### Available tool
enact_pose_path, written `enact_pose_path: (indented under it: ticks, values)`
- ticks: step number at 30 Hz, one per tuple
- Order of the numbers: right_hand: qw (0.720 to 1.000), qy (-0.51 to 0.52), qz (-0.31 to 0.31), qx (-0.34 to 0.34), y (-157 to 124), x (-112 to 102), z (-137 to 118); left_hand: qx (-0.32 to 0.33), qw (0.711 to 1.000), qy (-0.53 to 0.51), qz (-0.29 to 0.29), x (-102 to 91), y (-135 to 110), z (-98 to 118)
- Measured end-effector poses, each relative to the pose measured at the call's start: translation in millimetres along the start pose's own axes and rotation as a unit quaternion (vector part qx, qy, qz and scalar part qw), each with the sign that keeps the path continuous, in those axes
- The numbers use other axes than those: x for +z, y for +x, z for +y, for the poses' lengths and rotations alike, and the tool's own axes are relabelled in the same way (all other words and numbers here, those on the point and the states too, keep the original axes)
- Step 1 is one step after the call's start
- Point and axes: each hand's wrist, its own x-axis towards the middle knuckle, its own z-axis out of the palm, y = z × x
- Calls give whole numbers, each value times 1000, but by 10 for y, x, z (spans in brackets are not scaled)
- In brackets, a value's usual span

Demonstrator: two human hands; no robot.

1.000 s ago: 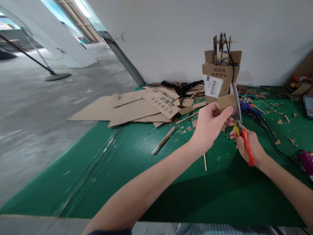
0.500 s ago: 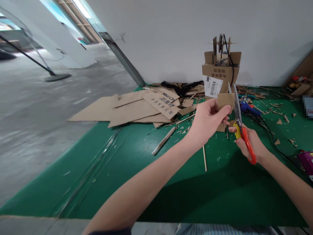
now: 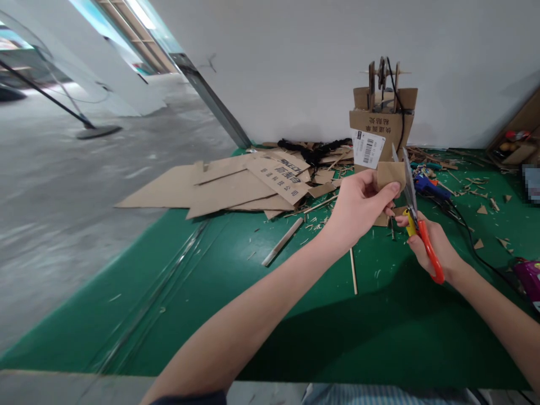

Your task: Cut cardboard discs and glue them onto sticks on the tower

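My left hand (image 3: 358,209) pinches a small brown cardboard piece (image 3: 390,173) between thumb and fingers, held up above the green table (image 3: 236,315). My right hand (image 3: 434,247) grips scissors (image 3: 415,216) with orange and yellow handles. Their blades point upward and stand slightly apart along the right edge of the cardboard piece. Both hands hover over the table's right half.
Flat cardboard sheets (image 3: 228,188) lie at the back left. An upright cardboard model (image 3: 382,121) with a barcode label stands by the white wall. A blue tool (image 3: 428,187) with a black cable, wooden sticks (image 3: 282,242) and cardboard scraps (image 3: 481,209) litter the table.
The left hand raised the cardboard piece a little. The scissors shifted slightly along its right edge, and the right hand moved a bit lower and to the right.
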Motion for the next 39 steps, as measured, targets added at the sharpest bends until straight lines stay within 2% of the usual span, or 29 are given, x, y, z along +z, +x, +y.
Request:
enact_pose_path:
  ticks: [7, 14, 33, 39]
  values:
    - [999, 36, 4, 16, -9, 16, -15, -6, 1000, -15, -8, -4, -1, -48]
    - [999, 30, -6, 42, -26, 16, -41, -15, 999, -32, -11, 7, -10, -75]
    - [994, -81, 11, 72, -16, -40, -41, -25, 1000, -10, -12, 3, -21, -27]
    - [991, -114, 41, 56, -1, -57, -30, -20, 1000, -11, -11, 6, -30, -1]
